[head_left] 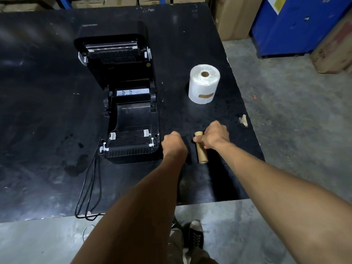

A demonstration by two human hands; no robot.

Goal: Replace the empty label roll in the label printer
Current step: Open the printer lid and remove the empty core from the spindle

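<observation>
Holding empty core in right hand, near table edge, printer open.

Two bare forearms reach forward from the bottom edge, close together at the hands. The left hand is curled, back upward; whether it holds anything is unclear. The right hand grips a cardboard tube, with the thumb and fingers wrapped round its upper part.

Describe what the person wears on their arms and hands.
The left forearm and right forearm are bare to the frame edge; no sleeves show. The left hand and right hand wear no gloves; no watch, bracelet or ring is visible.
</observation>
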